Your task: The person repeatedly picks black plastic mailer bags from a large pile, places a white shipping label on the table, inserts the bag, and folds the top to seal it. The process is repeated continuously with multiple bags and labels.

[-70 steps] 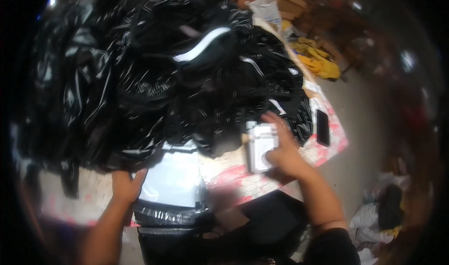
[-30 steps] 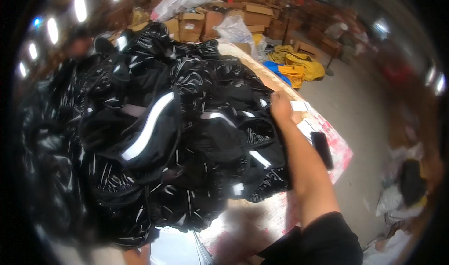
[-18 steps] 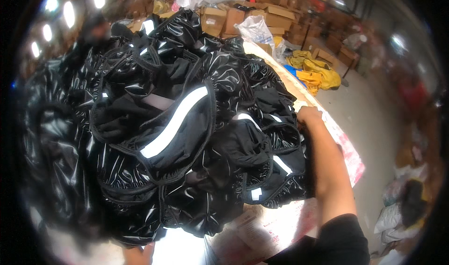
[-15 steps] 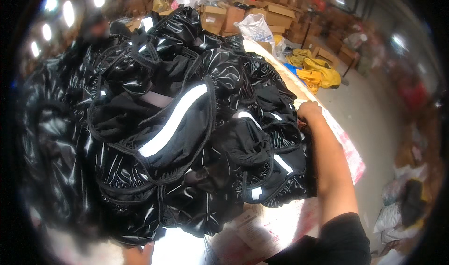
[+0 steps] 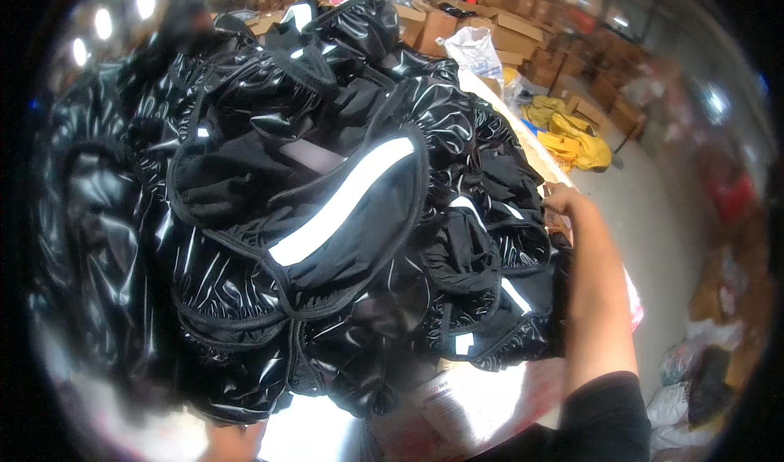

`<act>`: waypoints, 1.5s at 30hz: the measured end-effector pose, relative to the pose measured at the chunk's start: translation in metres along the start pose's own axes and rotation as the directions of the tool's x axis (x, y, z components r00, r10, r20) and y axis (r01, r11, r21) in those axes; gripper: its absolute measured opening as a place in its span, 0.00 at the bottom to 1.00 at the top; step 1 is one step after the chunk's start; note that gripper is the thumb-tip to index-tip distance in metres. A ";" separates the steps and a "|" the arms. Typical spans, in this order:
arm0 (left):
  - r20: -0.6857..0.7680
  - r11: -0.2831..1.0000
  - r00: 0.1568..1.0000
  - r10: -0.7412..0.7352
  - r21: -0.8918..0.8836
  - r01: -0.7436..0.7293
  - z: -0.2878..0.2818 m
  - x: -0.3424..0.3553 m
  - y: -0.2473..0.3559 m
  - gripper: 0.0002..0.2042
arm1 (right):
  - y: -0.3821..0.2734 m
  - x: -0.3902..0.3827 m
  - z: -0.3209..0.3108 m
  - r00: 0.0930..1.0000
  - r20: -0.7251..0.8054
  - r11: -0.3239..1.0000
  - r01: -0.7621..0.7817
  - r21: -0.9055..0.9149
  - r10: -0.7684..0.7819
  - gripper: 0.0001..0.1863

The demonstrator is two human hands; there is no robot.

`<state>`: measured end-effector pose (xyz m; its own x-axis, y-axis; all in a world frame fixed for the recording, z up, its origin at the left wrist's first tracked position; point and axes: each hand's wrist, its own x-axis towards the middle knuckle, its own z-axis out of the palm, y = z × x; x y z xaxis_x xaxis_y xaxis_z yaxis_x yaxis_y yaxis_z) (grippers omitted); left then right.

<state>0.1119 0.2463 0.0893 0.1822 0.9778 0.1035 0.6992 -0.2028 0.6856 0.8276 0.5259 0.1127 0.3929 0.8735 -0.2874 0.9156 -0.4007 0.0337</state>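
Head view shows a big heap of glossy black fabric pieces (image 5: 351, 327) with gathered edges, spread over the table (image 5: 524, 135) and filling most of the middle and left. A broad white strip (image 5: 343, 202) runs aslant across the uppermost piece (image 5: 367, 254), and shorter pale strips (image 5: 516, 296) show farther right. The right hand (image 5: 567, 201) is at the heap's right-hand edge, its arm (image 5: 600, 299) reaching up from a black sleeve (image 5: 606, 417); the fingers look bent inward, but I cannot tell whether they grip anything. The left hand (image 5: 233, 442) is at the lower edge of the view, just below the heap's near side and beside a glaring white sheet (image 5: 310, 431); its fingers are mostly hidden, so I cannot tell whether they are closed. Beyond the table, yellow cloth (image 5: 576, 139) lies on the floor (image 5: 653, 209), with a white plastic bag (image 5: 474, 51) and cardboard boxes (image 5: 518, 33) farther back
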 end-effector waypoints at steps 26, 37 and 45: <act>0.105 0.985 0.981 -0.164 -0.039 0.169 -0.005 0.006 -0.004 0.19 | 0.036 -0.048 -0.047 0.800 -0.599 0.999 0.017 -0.042 -0.038 0.29; -0.318 0.984 0.946 0.069 0.176 -0.013 -0.006 -0.016 -0.007 0.16 | -0.016 -0.287 -0.095 0.711 -0.688 0.484 0.556 0.676 0.144 0.24; -0.081 0.569 0.992 -0.095 -0.822 -0.013 -0.009 -0.110 0.065 0.25 | -0.274 -0.539 0.063 0.914 -0.241 -0.289 0.146 0.946 -0.326 0.28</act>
<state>0.1309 0.1263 0.1287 0.0583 0.9936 0.0964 -0.1733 -0.0850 0.9812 0.3596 0.1477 0.1975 0.0818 0.9957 -0.0431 -0.2885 -0.0177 -0.9573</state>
